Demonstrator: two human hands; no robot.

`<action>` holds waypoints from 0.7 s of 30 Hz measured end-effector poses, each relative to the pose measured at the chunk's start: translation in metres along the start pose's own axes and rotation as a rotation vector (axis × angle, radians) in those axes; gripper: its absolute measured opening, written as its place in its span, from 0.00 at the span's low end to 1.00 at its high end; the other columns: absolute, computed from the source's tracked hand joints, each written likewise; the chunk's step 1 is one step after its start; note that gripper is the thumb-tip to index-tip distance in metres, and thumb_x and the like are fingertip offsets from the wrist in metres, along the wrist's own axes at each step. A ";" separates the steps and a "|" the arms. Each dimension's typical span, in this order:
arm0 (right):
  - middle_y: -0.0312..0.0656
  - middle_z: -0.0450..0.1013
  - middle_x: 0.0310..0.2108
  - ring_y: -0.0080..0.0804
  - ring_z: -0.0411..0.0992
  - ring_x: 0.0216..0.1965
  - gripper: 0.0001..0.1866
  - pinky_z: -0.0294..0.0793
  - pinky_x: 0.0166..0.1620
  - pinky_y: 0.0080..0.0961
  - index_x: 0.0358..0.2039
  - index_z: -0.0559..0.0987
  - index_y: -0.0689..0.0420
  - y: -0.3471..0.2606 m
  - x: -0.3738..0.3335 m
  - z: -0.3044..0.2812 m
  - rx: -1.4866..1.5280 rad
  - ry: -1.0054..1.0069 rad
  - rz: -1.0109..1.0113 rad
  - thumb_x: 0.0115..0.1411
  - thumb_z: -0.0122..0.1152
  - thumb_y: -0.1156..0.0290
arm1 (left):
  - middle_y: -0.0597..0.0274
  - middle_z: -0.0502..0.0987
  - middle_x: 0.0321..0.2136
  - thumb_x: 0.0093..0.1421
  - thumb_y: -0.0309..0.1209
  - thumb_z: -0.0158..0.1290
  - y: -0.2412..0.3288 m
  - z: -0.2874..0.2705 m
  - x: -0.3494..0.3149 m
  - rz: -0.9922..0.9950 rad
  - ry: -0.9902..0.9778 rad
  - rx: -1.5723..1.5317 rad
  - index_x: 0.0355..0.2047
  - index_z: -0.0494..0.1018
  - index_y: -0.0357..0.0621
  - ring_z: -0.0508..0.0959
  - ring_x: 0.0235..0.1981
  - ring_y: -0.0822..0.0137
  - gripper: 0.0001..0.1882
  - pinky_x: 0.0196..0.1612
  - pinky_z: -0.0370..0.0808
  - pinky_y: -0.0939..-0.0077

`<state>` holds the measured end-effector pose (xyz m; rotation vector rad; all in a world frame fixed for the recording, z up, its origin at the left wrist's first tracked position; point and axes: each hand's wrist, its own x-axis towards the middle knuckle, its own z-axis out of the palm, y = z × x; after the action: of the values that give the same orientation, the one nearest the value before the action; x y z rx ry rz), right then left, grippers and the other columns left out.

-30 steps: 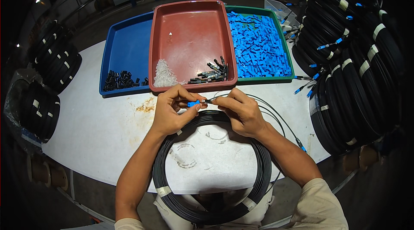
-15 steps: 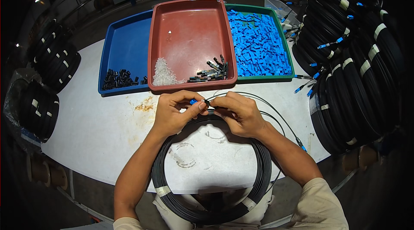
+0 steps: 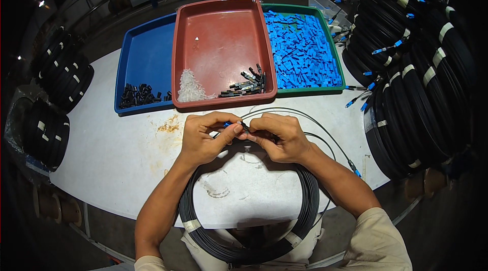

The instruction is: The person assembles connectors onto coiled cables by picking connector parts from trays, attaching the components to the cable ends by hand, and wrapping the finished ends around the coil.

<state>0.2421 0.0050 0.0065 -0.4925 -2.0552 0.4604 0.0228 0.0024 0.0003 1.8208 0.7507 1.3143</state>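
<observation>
A black cable loops up from a large coil, which lies partly on the table's near edge and partly over my lap. My left hand pinches a small blue cable connector, mostly covered by the fingers. Close beside it, my right hand is closed on the dark piece at the connector's rear, where the cable joins; its exact shape is hidden. The fingertips of both hands nearly meet. Another blue-tipped connector ends a cable beside my right forearm.
Beyond my hands stand a blue tray with black sleeves, a red tray with clear bits and dark connector parts, and a green tray of blue housings. Cable coils are stacked at the right and left.
Both hands have come slightly nearer to me, still pinched together. Less of the blue connector shows between my left fingers, and the dark piece is tilted more.
</observation>
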 end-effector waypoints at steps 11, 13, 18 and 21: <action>0.42 0.75 0.26 0.34 0.75 0.25 0.12 0.74 0.29 0.28 0.40 0.79 0.60 -0.003 0.001 0.003 -0.001 0.027 0.044 0.55 0.69 0.80 | 0.56 0.84 0.29 0.63 0.25 0.61 -0.003 -0.002 0.001 -0.047 0.009 -0.038 0.40 0.79 0.32 0.82 0.28 0.74 0.09 0.27 0.77 0.83; 0.42 0.74 0.26 0.34 0.74 0.24 0.12 0.73 0.28 0.28 0.40 0.79 0.60 -0.002 0.000 0.003 0.009 0.042 0.044 0.55 0.69 0.80 | 0.56 0.84 0.29 0.63 0.25 0.61 -0.003 -0.002 0.002 -0.041 0.010 -0.024 0.40 0.79 0.32 0.83 0.30 0.73 0.08 0.27 0.78 0.83; 0.43 0.74 0.27 0.34 0.72 0.24 0.11 0.72 0.28 0.28 0.39 0.79 0.60 0.001 -0.002 0.002 -0.020 0.046 0.054 0.55 0.69 0.81 | 0.55 0.84 0.33 0.63 0.25 0.61 0.000 -0.001 0.002 -0.077 0.002 -0.050 0.42 0.78 0.34 0.85 0.33 0.70 0.10 0.29 0.79 0.83; 0.43 0.74 0.29 0.34 0.73 0.25 0.11 0.72 0.29 0.27 0.38 0.79 0.61 0.005 -0.003 0.005 -0.045 0.161 0.066 0.54 0.69 0.82 | 0.52 0.84 0.37 0.63 0.25 0.61 -0.003 0.000 0.004 -0.100 0.032 -0.128 0.48 0.73 0.35 0.85 0.36 0.69 0.15 0.33 0.79 0.82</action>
<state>0.2404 0.0073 -0.0004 -0.6061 -1.9025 0.4007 0.0235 0.0071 -0.0005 1.6441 0.7476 1.2987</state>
